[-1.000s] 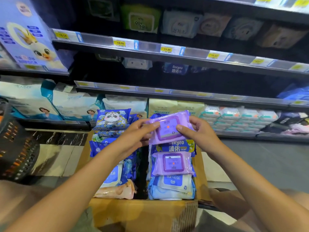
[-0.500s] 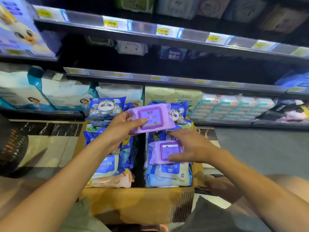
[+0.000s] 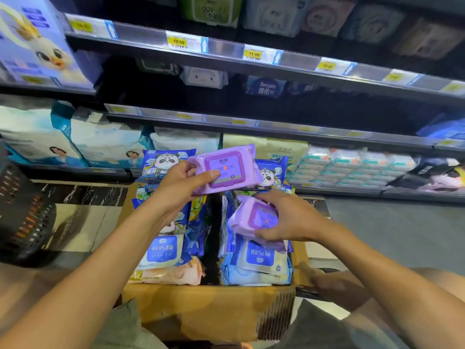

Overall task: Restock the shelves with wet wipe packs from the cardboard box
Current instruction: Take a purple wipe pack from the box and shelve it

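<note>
An open cardboard box [image 3: 211,308] sits in front of me, filled with wet wipe packs in blue, white, peach and panda print. My left hand [image 3: 176,187] grips a purple wet wipe pack [image 3: 226,168] above the box's middle, thumb on its lid. My right hand [image 3: 289,217] holds a second purple pack [image 3: 254,217], tilted, just above the right stack in the box. The dark middle shelf [image 3: 251,122] behind stands mostly bare, with a few packs at its back.
The top shelf edge [image 3: 251,55] carries yellow price tags. The bottom shelf holds large white and blue packs [image 3: 75,142] on the left and small stacked packs [image 3: 352,165] on the right. A dark plastic basket [image 3: 22,212] stands on the floor at left.
My right hand let go of the first purple pack, dropped to the box and lifted a second purple pack off the right stack. My left hand kept the first pack raised.
</note>
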